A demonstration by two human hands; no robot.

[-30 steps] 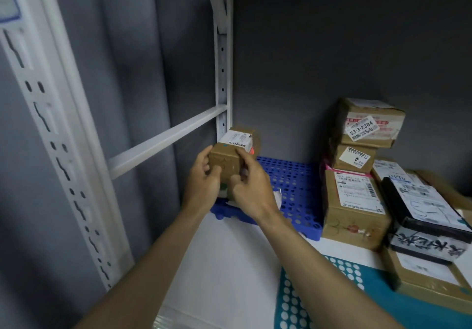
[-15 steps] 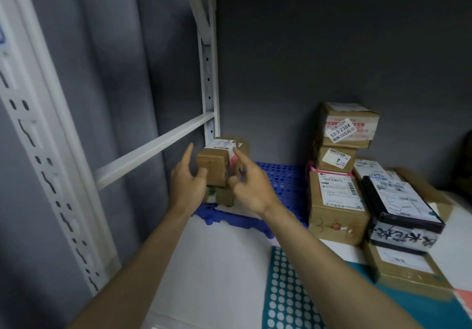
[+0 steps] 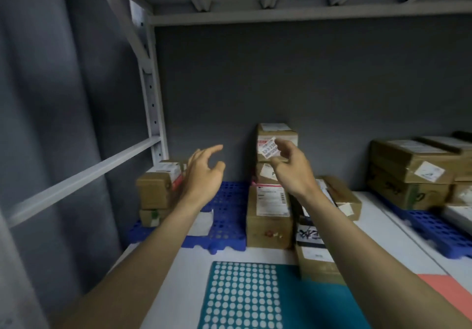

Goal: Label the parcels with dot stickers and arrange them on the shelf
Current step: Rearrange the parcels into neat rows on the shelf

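Left of left hand (image 3: pixel 204 175) | stacked parcel (image 3: pixel 157 189) | untouched

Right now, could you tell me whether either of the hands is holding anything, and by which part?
Nothing is held. The left hand hangs open beside the small box, and the right hand is open in front of the stacked boxes.

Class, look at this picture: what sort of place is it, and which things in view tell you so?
Probably a parcel storeroom or courier pickup point. Taped cardboard parcels with printed shipping labels are stacked on a white metal shelf, some on blue plastic pallets, and a teal dot sticker sheet lies in front.
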